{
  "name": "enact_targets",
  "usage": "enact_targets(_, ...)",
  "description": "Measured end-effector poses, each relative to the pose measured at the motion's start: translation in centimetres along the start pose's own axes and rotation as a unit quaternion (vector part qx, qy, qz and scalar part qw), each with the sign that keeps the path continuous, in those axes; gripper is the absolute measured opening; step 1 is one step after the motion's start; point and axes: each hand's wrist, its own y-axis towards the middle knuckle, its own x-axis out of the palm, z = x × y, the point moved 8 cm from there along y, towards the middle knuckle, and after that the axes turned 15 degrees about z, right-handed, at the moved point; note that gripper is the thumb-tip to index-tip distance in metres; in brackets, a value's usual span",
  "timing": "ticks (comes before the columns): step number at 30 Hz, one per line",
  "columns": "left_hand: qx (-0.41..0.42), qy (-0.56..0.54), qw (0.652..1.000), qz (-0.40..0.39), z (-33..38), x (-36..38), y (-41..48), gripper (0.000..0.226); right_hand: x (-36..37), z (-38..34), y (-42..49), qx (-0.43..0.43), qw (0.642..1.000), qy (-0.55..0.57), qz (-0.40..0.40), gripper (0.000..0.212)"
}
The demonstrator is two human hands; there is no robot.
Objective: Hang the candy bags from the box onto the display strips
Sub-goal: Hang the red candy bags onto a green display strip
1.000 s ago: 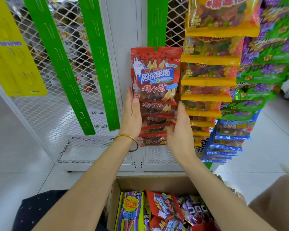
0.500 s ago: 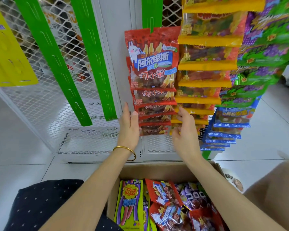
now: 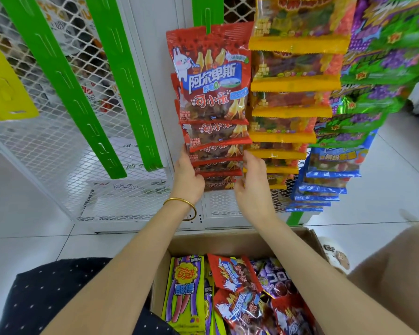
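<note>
Both hands flank a column of red candy bags (image 3: 212, 93) hanging on a green display strip (image 3: 207, 10): the left hand (image 3: 188, 176) lies flat-fingered against the lower bags' edge, the right hand (image 3: 253, 187) touches the opposite edge with loosely bent fingers. Below, an open cardboard box (image 3: 228, 240) holds more bags, with yellow bags (image 3: 293, 76) hanging just beside the red column.

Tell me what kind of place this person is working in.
Most likely a shop or its stockroom: green display strips hang on a white mesh rack, several already loaded with hanging candy bags, and an open cardboard box of more bags sits on the tiled floor.
</note>
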Motion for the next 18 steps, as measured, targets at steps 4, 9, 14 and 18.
enact_targets(4, -0.008, 0.007, 1.000, -0.003, -1.0, 0.1, 0.1, 0.056, -0.1, 0.2, -0.4, -0.006, 1.000, 0.012, 0.004, 0.058)
enact_targets(9, -0.155, 0.081, 0.985, -0.013, -4.8, 0.1, -4.0, 0.061, -2.0, 2.0, -2.6, 0.005, 1.000, 0.001, -0.012, 0.059)
enact_targets(14, -0.213, 0.255, 0.917, -0.222, -8.6, 3.4, -12.4, 0.054, -4.0, 9.8, -5.6, 0.091, 0.983, -0.065, -0.144, 0.038)
enact_targets(18, -0.180, 0.260, 0.886, -0.340, -9.6, 7.4, -16.0, 0.054, -4.7, 17.9, -9.1, 0.153, 0.931, -0.167, -0.287, 0.027)
